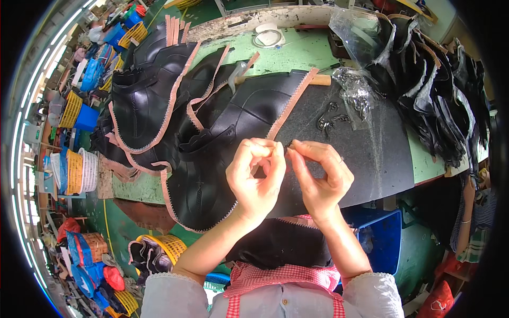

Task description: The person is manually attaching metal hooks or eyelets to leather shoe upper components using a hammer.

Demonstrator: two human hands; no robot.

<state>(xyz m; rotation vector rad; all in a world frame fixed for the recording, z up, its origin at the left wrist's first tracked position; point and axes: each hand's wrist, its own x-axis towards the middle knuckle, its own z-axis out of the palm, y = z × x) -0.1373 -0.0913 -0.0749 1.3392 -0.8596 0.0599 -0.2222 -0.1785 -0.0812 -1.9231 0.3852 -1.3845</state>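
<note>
My left hand and my right hand are raised close together over the near edge of the bench. Each one pinches thumb against forefinger. A tiny dark thing shows at my right fingertips, too small to name. What the left fingers hold, if anything, is hidden. Left of and behind my left hand lies a black leather shoe upper with a tan, zigzag-stitched edge. Beyond my right hand, several small metal buckles lie loose on a black mat, beside a clear plastic bag with more metal pieces.
More black uppers are piled at the left. Another heap of black pieces hangs over the right side. A wooden-handled tool lies behind the mat. Black material rests on my lap; a blue bin stands at lower right.
</note>
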